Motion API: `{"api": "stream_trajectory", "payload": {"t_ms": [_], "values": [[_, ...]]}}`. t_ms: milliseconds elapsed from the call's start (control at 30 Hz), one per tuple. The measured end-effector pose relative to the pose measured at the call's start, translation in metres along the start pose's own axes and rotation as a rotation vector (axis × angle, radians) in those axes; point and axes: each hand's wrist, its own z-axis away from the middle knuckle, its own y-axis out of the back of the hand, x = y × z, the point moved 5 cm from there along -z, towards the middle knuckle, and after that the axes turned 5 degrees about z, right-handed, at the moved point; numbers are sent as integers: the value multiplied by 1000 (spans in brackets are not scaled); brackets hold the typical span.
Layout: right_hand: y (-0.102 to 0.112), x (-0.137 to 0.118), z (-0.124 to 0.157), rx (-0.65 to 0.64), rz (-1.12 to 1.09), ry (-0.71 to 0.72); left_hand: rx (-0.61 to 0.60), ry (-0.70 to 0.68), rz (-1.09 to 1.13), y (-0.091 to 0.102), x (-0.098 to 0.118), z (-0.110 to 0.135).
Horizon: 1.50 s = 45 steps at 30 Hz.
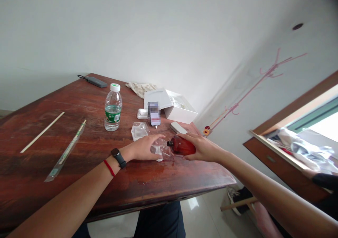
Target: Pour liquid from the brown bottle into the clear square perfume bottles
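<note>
My right hand (202, 147) grips a dark red bottle (182, 145) tipped on its side, its black neck pointing left. My left hand (144, 147) is closed around a small clear plastic container (161, 150) held right at the bottle's mouth, near the front right part of the wooden table (79, 181). A black watch and a red string sit on my left wrist. A wet patch lies on the table just below the hands.
A second clear container (139, 130) and a water bottle (113, 107) stand behind the hands. Farther back are a white box (174, 105), a cloth (141, 87) and a dark power bank (95, 81). Chopsticks (42, 132) and a wrapped pair (67, 151) lie at left.
</note>
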Motion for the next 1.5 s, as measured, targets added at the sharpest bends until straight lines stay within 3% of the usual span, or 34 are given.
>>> {"api": "stream_trajectory", "payload": {"t_ms": [1500], "values": [[3,-3,-3,-25,16,-5,-32,21,-41,2,1,1]]}}
